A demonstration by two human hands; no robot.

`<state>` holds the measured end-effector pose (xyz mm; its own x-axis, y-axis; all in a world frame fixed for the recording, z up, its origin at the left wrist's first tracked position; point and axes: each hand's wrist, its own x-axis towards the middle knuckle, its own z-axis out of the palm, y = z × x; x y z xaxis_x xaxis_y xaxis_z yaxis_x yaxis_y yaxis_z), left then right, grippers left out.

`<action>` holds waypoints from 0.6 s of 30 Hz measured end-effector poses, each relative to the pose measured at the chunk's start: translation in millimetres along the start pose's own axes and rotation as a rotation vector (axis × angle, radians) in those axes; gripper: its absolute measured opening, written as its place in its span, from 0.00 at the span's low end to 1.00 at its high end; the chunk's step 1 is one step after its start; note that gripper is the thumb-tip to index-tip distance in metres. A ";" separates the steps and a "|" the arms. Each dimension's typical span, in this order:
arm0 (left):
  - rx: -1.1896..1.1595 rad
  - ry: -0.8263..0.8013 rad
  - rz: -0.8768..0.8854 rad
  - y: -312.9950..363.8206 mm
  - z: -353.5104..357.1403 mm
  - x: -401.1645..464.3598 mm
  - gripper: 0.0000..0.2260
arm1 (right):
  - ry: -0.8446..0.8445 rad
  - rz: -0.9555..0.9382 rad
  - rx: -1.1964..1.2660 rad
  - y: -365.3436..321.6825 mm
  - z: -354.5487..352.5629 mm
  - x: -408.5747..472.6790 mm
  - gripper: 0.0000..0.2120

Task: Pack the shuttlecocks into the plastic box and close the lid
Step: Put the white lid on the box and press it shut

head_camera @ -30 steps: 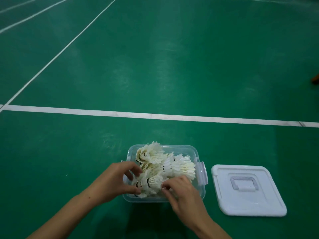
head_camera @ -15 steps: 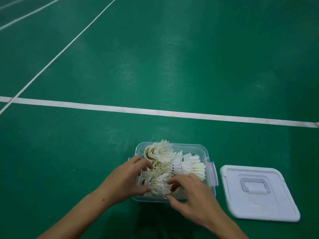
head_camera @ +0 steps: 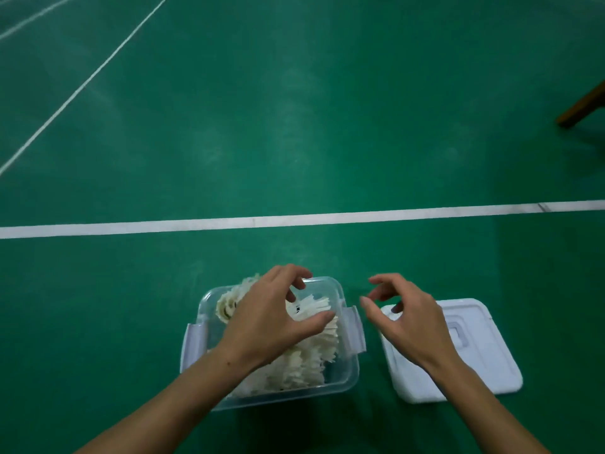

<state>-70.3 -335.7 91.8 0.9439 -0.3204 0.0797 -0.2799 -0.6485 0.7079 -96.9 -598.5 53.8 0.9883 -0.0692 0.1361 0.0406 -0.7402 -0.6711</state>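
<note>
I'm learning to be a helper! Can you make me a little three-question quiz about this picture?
1. True or false: the white lid is already on the plastic box.
2. Which hand hovers over the shuttlecocks? A) left hand B) right hand
3. Fill in: the lid lies on the green ____, right of the box.

Key: 1 false; 2 A; 3 floor.
</note>
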 end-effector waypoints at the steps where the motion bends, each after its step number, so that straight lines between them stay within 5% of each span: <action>1: 0.011 -0.010 0.004 7.6 9.5 6.8 0.29 | 0.012 0.028 -0.013 14.6 -6.0 1.4 0.14; 10: -0.076 -0.257 -0.066 69.7 140.5 35.3 0.33 | -0.003 0.307 -0.321 166.4 -74.0 -12.0 0.17; 18: -0.177 -0.380 -0.416 75.9 218.8 34.4 0.37 | -0.218 0.577 -0.516 245.9 -106.3 -57.8 0.32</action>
<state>-97.4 -547.0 -5.3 0.8302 -0.3101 -0.4633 0.1646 -0.6576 0.7351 -159.7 -847.5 -41.7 0.8413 -0.4427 -0.3101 -0.5059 -0.8470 -0.1633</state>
